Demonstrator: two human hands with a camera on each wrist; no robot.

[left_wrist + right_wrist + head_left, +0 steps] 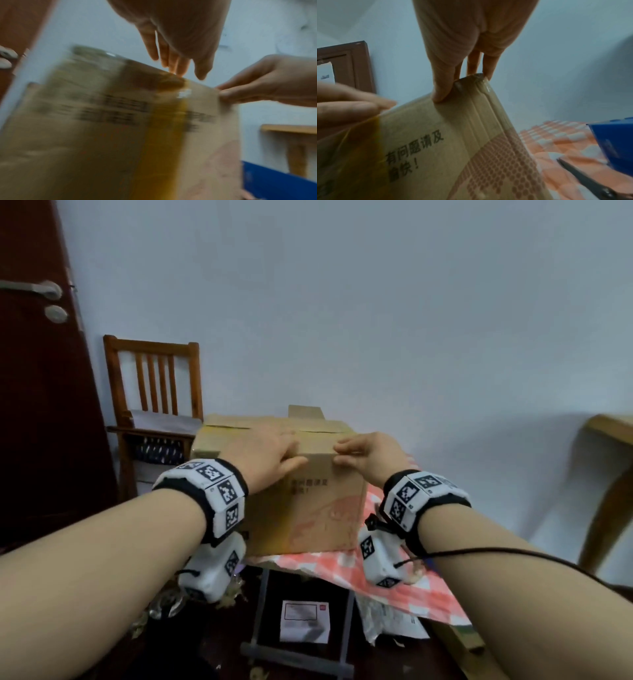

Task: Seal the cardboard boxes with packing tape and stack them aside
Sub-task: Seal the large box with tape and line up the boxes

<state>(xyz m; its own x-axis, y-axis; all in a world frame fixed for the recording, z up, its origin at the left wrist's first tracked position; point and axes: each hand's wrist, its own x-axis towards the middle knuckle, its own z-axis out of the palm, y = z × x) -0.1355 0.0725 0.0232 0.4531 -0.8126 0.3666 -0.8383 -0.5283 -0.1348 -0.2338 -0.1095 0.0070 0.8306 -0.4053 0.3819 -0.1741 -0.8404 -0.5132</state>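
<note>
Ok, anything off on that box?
A cardboard flap stands up at the far top edge of the cardboard box, not folded flat. The corner at the fingers of the right hand is creased, its tape wrinkled.

Head view looks forward and down from above at the box. Wrist views sit close under the left hand and right hand, sharing the box's near top edge.
</note>
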